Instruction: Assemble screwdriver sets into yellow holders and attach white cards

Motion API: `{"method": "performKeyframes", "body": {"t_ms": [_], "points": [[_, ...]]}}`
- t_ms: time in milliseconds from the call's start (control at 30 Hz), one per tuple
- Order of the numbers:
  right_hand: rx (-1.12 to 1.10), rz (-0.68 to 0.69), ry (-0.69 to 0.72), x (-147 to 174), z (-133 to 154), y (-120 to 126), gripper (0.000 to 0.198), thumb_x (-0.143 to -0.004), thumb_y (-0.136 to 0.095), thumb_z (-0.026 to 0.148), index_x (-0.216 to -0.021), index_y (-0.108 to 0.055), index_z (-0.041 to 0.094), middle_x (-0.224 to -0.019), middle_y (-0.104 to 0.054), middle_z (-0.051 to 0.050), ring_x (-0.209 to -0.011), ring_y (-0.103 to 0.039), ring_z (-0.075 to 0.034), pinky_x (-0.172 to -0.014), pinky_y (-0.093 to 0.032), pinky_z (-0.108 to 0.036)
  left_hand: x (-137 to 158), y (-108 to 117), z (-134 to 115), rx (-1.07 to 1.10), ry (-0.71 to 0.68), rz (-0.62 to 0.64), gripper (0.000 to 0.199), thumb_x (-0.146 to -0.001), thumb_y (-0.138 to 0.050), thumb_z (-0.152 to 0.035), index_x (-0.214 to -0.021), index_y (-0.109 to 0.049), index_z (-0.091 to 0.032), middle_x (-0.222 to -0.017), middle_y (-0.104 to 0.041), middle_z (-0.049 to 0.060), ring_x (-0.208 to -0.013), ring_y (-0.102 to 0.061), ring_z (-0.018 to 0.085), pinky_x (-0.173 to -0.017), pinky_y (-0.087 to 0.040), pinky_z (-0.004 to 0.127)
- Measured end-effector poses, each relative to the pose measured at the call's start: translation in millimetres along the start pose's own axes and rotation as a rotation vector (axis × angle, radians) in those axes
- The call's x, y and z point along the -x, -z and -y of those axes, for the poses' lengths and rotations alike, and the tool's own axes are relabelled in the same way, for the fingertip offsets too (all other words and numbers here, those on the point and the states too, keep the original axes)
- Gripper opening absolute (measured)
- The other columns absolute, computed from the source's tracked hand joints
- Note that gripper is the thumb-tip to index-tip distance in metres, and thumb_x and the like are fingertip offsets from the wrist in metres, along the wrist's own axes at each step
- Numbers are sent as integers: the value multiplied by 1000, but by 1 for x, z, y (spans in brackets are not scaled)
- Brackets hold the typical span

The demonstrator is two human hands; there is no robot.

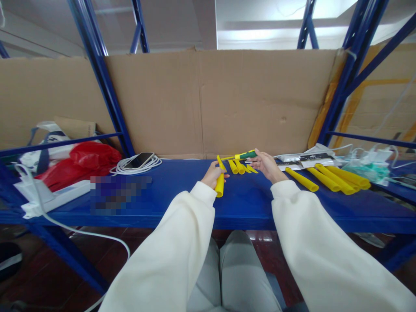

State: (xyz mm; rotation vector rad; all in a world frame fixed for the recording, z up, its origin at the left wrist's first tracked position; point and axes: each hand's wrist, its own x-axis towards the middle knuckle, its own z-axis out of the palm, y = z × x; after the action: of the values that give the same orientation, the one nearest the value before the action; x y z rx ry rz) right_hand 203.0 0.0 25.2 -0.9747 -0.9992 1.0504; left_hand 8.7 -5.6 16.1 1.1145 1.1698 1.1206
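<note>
My left hand (pixel 213 173) grips 1 smooth, bright yellow tube (pixel 220 186), open at its near end, over the blue shelf (pixel 182 182). My right hand (pixel 264 165) holds 1 green-and-yellow tool (pixel 248 154). Between them lie small yellow pieces (pixel 239 167), hard to count; rightward, at least 4 longer tubes (pixel 323 179).

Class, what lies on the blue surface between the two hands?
In the head view, short yellow pieces lie between the left hand and right hand.

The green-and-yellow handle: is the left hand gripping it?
No, the right hand holds the green-and-yellow handle, while the left hand grips a yellow tube.
</note>
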Motion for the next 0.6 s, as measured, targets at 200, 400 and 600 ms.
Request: {"method": "performKeyframes", "body": {"t_ms": [200, 400, 600], "points": [[-35, -58, -2, 2, 2, -3, 17, -95, -55, 27, -81, -49, 20, -57, -66, 0, -42, -60, -10, -41, -45, -16, 4, -1, -1, 13, -6, -12, 64, -81, -46, 3, -140, -38, -22, -111, -65, 10, -49, -60, 7, -41, -40, 18], [-1, -137, 45, -4, -3, 1, 18, -89, -61, 29, -77, -51, 20, -49, -57, 5, -39, -54, -8, -40, -41, -15, 9, -2, -4, 50, -7, -114, 66, -82, -47, 2, -141, -38, -25, -117, -63, 10, -51, -59, 6, -41, -40, 17], [131, -38, -24, -5, -9, 3, 20, -82, -68, 32, -78, -54, 18, -49, -58, 3, -39, -55, -9, -39, -40, -17, 3, -1, -1, 132, -43, -158, 64, -82, -55, -2, -140, -47, -27, -114, -63, 7, -62, -64, 9, -44, -42, 16]]}}
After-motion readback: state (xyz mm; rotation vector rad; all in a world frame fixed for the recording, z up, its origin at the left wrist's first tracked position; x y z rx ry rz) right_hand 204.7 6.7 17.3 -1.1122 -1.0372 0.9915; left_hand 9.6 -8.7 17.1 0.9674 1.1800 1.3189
